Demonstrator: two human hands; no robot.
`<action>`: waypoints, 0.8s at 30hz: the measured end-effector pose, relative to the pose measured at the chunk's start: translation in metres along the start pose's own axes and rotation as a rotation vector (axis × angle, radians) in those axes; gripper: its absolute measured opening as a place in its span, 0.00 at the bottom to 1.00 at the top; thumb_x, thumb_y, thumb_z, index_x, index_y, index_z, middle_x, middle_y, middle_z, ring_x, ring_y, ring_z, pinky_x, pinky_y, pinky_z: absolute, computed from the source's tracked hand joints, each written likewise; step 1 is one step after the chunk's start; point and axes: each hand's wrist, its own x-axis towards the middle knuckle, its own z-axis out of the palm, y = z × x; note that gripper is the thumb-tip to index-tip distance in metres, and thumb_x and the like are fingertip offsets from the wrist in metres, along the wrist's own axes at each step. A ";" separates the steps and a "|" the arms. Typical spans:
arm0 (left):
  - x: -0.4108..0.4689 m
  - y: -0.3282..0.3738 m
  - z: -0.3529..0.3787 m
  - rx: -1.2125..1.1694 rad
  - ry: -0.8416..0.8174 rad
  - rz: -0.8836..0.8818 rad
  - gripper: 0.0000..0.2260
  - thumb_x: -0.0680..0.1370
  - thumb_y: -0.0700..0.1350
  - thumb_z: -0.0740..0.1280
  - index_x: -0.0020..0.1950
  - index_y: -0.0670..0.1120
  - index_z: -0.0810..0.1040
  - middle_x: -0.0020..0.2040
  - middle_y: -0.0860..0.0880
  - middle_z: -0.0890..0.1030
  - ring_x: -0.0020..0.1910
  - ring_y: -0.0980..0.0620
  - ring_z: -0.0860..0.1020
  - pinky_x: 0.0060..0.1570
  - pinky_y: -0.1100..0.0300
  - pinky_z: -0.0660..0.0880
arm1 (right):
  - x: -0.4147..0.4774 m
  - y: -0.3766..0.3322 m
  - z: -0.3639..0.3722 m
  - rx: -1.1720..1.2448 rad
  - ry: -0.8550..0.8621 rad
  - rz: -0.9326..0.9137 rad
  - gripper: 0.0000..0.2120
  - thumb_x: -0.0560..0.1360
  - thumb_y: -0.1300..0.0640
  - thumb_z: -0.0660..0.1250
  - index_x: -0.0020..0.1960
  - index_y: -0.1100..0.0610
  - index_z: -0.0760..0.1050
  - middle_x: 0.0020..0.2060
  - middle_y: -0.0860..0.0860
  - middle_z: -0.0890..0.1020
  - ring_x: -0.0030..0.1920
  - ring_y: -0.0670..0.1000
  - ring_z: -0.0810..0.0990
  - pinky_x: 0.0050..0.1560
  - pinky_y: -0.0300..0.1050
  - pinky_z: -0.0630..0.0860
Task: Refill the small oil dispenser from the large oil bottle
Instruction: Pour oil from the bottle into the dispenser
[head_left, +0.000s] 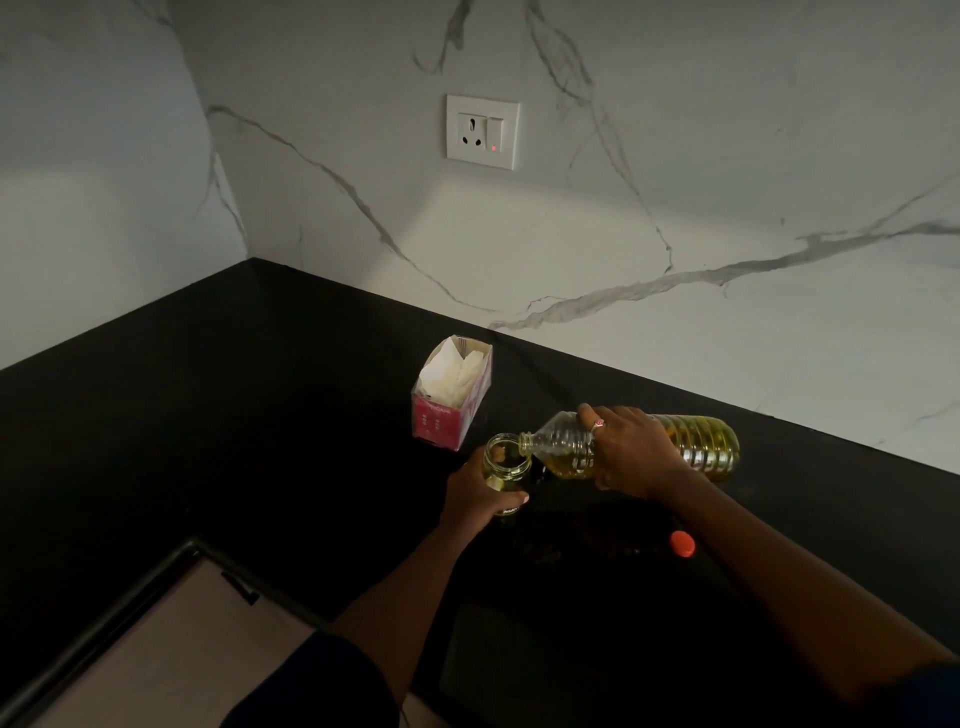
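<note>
The large clear ribbed oil bottle (701, 447) lies nearly level above the black counter, holding yellow oil. My right hand (636, 452) grips it around the middle from above. Its uncapped neck rests over the rim of the small glass oil dispenser (506, 462), which stands upright and open-topped with some yellow oil inside. My left hand (475, 499) is wrapped around the dispenser's left side and base. An orange bottle cap (681, 543) lies on the counter under my right forearm.
A pink open-topped carton with white paper (451, 395) stands just behind the dispenser. The black countertop (260, 415) meets marble walls at a corner, with a white wall socket (482, 131) above. A dark-edged ledge (130, 603) lies at the lower left.
</note>
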 end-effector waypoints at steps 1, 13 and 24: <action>0.000 0.000 0.000 0.002 0.000 -0.001 0.32 0.64 0.45 0.78 0.65 0.48 0.70 0.60 0.50 0.77 0.61 0.51 0.74 0.54 0.66 0.67 | 0.000 0.001 -0.001 -0.005 -0.002 -0.003 0.45 0.68 0.45 0.72 0.75 0.56 0.51 0.70 0.54 0.66 0.68 0.54 0.66 0.70 0.48 0.59; 0.002 -0.001 0.001 0.008 0.003 -0.024 0.32 0.63 0.46 0.78 0.65 0.48 0.70 0.60 0.49 0.77 0.62 0.50 0.74 0.57 0.62 0.69 | 0.007 0.005 -0.005 -0.054 -0.004 -0.047 0.44 0.68 0.46 0.73 0.75 0.54 0.52 0.69 0.54 0.67 0.68 0.55 0.67 0.70 0.50 0.60; 0.001 0.000 0.000 0.003 -0.001 -0.030 0.33 0.64 0.45 0.78 0.66 0.48 0.70 0.61 0.49 0.77 0.62 0.51 0.74 0.55 0.64 0.68 | 0.012 0.006 -0.007 -0.125 0.010 -0.072 0.45 0.67 0.44 0.73 0.75 0.54 0.53 0.68 0.54 0.68 0.67 0.54 0.68 0.69 0.49 0.61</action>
